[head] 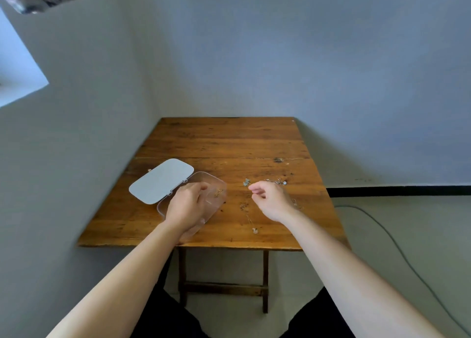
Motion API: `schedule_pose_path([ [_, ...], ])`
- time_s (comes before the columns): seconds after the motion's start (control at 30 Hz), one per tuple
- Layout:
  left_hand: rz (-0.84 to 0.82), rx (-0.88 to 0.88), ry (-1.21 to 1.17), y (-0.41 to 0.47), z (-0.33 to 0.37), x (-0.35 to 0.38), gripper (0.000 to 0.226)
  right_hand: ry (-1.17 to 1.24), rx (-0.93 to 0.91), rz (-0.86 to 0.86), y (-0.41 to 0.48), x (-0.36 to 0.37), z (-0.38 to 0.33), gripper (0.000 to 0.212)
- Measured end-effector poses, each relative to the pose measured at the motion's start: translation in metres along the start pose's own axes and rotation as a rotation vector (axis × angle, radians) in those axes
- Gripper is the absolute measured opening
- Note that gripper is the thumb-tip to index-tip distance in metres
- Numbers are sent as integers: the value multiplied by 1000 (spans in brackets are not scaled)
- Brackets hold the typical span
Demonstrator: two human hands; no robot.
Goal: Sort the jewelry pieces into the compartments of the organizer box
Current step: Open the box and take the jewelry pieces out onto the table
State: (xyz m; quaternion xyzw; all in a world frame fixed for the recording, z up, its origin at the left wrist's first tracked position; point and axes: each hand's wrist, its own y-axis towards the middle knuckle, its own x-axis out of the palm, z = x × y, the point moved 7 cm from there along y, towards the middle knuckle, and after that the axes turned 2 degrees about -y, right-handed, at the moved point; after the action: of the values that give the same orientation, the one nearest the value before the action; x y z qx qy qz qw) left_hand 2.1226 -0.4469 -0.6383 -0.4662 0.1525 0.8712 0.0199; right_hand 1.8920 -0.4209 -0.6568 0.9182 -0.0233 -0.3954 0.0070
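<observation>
A clear plastic organizer box [216, 182] lies open on the wooden table [229, 144], its grey lid [161, 181] folded back to the left. A small gold piece [218, 192] sits in a compartment near the box's right side. My left hand [187, 205] rests over the box with fingers curled; whether it holds anything is hidden. My right hand [271, 200] hovers right of the box, fingers loosely bent, nothing visible in them. Loose silver jewelry lies around it: a small piece [246, 182], a cluster [279, 182], and a thin chain with a pendant [254, 230].
The table stands in a corner with grey walls behind and to the left. Its front edge is close to my body. A grey cable [397, 248] runs across the floor on the right. More small pieces lie by my right wrist [295, 202].
</observation>
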Motion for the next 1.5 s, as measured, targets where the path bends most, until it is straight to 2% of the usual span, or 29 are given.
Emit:
schedule_pose_path([
  [0.17, -111, 8, 292, 9, -32, 11, 41, -118, -157, -83, 23, 32, -52, 29],
  [0.33, -105, 11, 306, 21, -49, 24, 40, -456, -244, -196, 61, 60, -85, 29],
  [0.43, -77, 18, 322, 22, -54, 28, 42, -746, -223, -263, 79, 71, -100, 18],
  [0.5, -54, 11, 324, 22, -56, 29, 45, -843, -209, -274, 87, 79, -110, 11],
  [0.63, -28, -1, 350, 24, -58, 31, 46, -872, -205, -270, 92, 99, -117, 16],
  [0.87, -38, -11, 336, 23, -56, 29, 43, -749, -153, -249, 92, 98, -106, 30],
  [0.93, -45, -8, 327, 22, -54, 28, 43, -677, -107, -299, 94, 96, -101, 32],
  [1.0, -59, -10, 322, 21, -52, 26, 44, -507, -33, -322, 95, 88, -93, 40],
  [1.13, -86, -5, 328, 21, -51, 24, 46, 39, 136, -270, 87, 63, -71, 43],
  [1.33, -135, 4, 361, 20, -44, 22, 46, 814, 247, -129, 79, 17, -46, 27],
  [1.43, -171, -28, 389, 24, -39, 21, 42, 1004, 229, -11, 82, -18, -39, 23],
  [1.5, -137, -60, 390, 34, -29, 16, 35, 1049, 220, 76, 86, -40, -31, 20],
])
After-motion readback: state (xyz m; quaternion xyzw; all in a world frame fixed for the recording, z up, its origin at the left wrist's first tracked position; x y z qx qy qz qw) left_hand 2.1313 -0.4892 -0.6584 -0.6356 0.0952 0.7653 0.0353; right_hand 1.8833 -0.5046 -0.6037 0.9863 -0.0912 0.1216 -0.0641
